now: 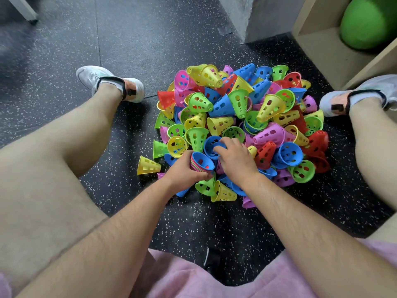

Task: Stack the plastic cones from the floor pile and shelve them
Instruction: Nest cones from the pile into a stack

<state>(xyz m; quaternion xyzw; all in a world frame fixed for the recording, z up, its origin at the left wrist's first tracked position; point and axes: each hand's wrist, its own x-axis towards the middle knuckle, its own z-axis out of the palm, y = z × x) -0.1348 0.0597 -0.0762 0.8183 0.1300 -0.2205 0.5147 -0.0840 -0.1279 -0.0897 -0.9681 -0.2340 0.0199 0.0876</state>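
Note:
A big pile of perforated plastic cones (pixel 240 117) in blue, green, yellow, pink and red lies on the dark speckled floor between my legs. My left hand (pixel 184 173) grips a short nested stack of cones (pixel 202 162) at the pile's near edge; a blue cone is on top with its open mouth facing up. Just to the right, my right hand (pixel 234 160) reaches into the pile, its fingers curled on the rim of a loose blue cone (pixel 211 145).
A wooden shelf unit (pixel 335 52) stands at the upper right with a green ball (pixel 369 22) inside it. My feet in white shoes flank the pile. A grey pillar base (pixel 257 18) is behind it. Bare floor stretches to the upper left.

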